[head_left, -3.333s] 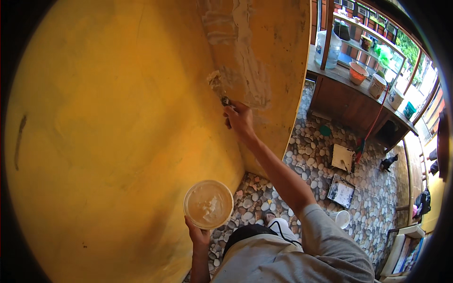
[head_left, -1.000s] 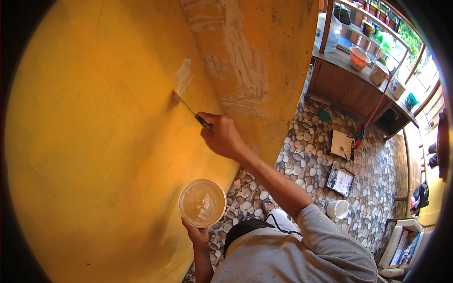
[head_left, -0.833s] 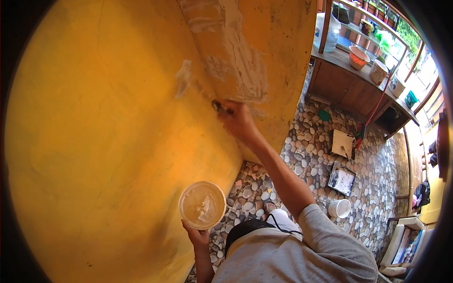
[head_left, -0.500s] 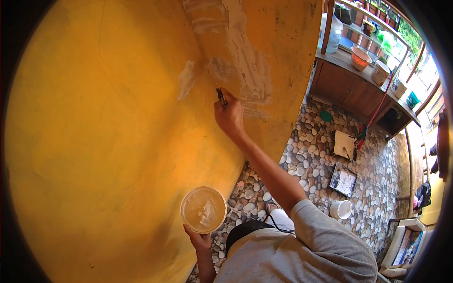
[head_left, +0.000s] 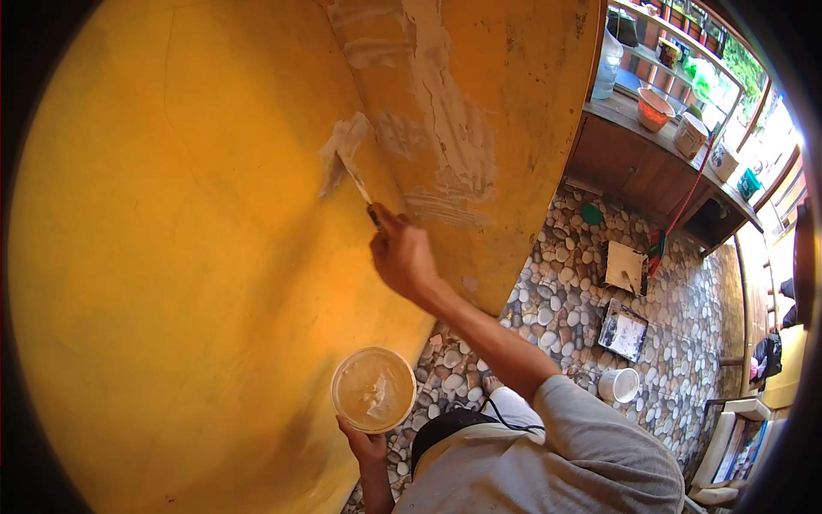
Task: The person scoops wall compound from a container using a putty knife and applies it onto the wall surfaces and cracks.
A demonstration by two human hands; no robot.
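Head camera: a right hand (head_left: 404, 255), closed around a scraper (head_left: 360, 184), holds its blade (head_left: 347, 163) against a pale patch (head_left: 348, 133) on the yellow wall (head_left: 214, 257); a left hand (head_left: 368, 444) clutches a paste tub (head_left: 346, 377) mouth-up below, presumably against spills.

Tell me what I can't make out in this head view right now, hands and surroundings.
Head view: most of the handle of the scraper, covered by the right hand.
Head view: where the fingers of the left hand reach, hidden by the tub, as is its underside.
Head view: the upper end of the pale strip, cut off by the top edge.
Head view: the inside of the opening in the cabinet, lost in shadow.
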